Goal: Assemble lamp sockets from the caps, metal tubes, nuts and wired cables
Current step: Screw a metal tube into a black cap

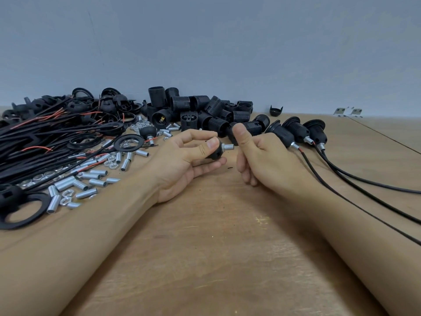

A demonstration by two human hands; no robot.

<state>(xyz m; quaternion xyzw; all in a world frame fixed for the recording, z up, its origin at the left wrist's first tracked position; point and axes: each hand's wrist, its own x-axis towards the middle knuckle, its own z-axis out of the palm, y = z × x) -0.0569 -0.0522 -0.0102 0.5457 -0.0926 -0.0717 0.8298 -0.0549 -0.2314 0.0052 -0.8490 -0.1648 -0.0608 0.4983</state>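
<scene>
My left hand [189,160] grips a black cap [215,153] between thumb and fingers. A threaded metal tube [227,146] sticks out of the cap toward the right. My right hand [257,156] hovers just right of the tube tip, thumb up and fingers loosely curled, holding nothing that I can see. Loose metal tubes [91,179] and nuts [111,161] lie scattered at the left. A bundle of black and red wired cables [45,142] lies beyond them. Black socket bodies [200,110] are heaped at the back centre.
Three assembled sockets [296,131] with black cables [355,176] lie at the right. Black caps [79,103] and rings [127,142] are piled at the back left. A lone cap [276,110] and metal brackets [347,111] sit by the wall. Bare wooden table [216,247] lies between my forearms.
</scene>
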